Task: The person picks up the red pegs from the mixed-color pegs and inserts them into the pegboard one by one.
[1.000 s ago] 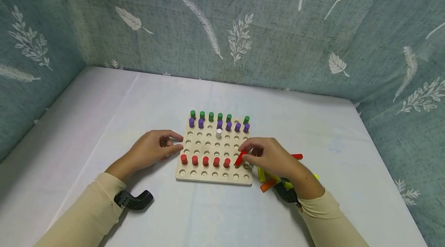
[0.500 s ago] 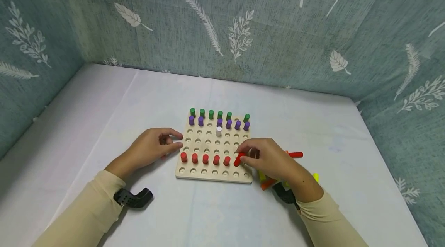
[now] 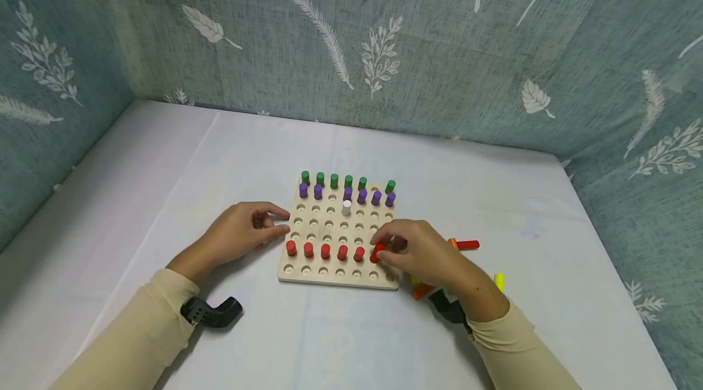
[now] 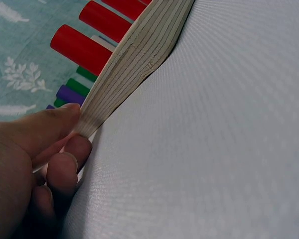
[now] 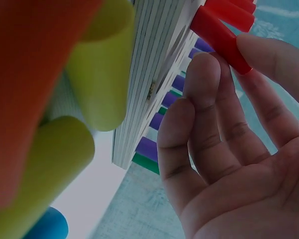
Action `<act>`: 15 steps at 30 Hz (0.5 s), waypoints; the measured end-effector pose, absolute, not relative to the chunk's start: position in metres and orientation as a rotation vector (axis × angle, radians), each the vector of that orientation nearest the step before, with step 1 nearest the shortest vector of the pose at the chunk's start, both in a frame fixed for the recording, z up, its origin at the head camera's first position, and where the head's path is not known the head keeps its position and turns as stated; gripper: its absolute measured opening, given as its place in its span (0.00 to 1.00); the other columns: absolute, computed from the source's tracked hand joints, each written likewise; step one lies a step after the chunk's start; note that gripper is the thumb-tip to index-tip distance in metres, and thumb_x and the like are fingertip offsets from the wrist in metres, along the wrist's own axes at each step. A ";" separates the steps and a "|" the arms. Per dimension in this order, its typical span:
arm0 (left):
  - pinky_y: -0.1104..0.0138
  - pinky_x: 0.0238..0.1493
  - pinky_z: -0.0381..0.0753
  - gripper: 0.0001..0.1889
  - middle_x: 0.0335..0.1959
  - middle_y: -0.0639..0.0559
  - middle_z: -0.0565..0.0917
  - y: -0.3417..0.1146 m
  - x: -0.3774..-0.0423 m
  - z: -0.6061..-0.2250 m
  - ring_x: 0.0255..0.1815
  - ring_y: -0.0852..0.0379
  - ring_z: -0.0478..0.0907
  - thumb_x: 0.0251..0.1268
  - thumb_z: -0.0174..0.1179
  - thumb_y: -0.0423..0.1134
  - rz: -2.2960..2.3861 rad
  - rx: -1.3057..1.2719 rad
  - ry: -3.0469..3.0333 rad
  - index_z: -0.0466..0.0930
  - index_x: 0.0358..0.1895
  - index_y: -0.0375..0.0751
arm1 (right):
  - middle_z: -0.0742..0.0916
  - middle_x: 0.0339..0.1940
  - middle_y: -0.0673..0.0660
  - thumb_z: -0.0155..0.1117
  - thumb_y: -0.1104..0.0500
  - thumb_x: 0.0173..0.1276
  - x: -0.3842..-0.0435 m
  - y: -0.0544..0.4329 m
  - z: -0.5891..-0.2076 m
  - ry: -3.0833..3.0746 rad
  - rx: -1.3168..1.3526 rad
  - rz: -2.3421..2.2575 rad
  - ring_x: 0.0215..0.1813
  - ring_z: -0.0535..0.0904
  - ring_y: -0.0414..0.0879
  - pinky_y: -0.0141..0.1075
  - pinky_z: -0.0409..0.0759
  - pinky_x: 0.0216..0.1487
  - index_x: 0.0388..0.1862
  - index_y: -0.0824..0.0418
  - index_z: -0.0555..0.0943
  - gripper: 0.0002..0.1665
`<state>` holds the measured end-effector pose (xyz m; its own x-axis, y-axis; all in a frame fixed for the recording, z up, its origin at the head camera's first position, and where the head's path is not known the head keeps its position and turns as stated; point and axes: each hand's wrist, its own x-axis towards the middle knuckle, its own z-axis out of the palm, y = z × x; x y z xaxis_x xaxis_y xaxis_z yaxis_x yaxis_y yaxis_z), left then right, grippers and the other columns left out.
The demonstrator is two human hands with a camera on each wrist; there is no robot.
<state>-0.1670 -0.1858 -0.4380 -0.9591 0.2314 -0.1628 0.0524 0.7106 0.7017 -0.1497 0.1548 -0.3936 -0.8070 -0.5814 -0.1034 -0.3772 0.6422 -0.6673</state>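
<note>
A wooden pegboard (image 3: 324, 280) lies mid-table with rows of round holes. My right hand (image 3: 420, 249) pinches a red peg (image 3: 376, 252) between thumb and fingers over the right end of the red row; the same peg (image 5: 222, 40) leans at the board in the right wrist view. Several red pegs (image 3: 325, 251) stand upright to its left. My left hand (image 3: 238, 231) touches the board's left edge with the tips of thumb and index finger, the other fingers loosely bent beneath. In the left wrist view those fingertips (image 4: 72, 108) meet the board's side (image 4: 134, 55).
Green pegs (image 3: 334, 180) and purple pegs (image 3: 362, 196) line the far rows, with one white peg (image 3: 346, 207) in front. Loose pegs lie right of the board, partly under my right arm: a red peg (image 3: 468, 245), a yellow peg (image 3: 499, 281), an orange peg (image 3: 423, 291). A blue peg (image 5: 49, 224) shows too.
The red peg in my right hand has gone from strongly slanted to more upright over its hole. My left hand stays at the board's edge. The view has tilted slightly.
</note>
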 end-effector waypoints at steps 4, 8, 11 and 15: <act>0.65 0.29 0.69 0.16 0.24 0.55 0.81 -0.186 -0.167 -0.438 0.20 0.57 0.75 0.63 0.69 0.46 1.077 0.231 2.675 0.84 0.53 0.49 | 0.86 0.41 0.46 0.70 0.61 0.66 -0.149 0.154 -0.394 2.537 -0.794 -0.927 0.39 0.79 0.37 0.30 0.80 0.42 0.47 0.54 0.85 0.11; 0.64 0.30 0.69 0.16 0.24 0.55 0.80 -0.187 -0.168 -0.435 0.20 0.57 0.75 0.63 0.69 0.46 1.079 0.244 2.695 0.84 0.52 0.49 | 0.86 0.40 0.46 0.71 0.61 0.66 -0.150 0.153 -0.392 2.543 -0.814 -0.933 0.38 0.79 0.37 0.31 0.80 0.42 0.47 0.54 0.85 0.11; 0.64 0.31 0.69 0.16 0.24 0.55 0.81 -0.187 -0.169 -0.435 0.20 0.57 0.75 0.63 0.69 0.46 1.084 0.244 2.685 0.84 0.52 0.49 | 0.85 0.38 0.45 0.71 0.61 0.66 -0.151 0.153 -0.392 2.526 -0.818 -0.933 0.37 0.78 0.37 0.30 0.79 0.40 0.46 0.53 0.84 0.11; 0.64 0.30 0.70 0.16 0.25 0.55 0.81 -0.187 -0.168 -0.437 0.20 0.57 0.76 0.63 0.69 0.46 1.087 0.240 2.671 0.84 0.53 0.49 | 0.84 0.36 0.45 0.71 0.60 0.66 -0.150 0.152 -0.394 2.499 -0.815 -0.930 0.35 0.77 0.38 0.30 0.78 0.38 0.45 0.53 0.84 0.10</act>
<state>-0.1677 -0.1874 -0.4367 -0.9558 0.2431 -0.1655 0.0585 0.7086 0.7032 -0.1500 0.1519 -0.3944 -0.7729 -0.6229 -0.1212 -0.3921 0.6188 -0.6807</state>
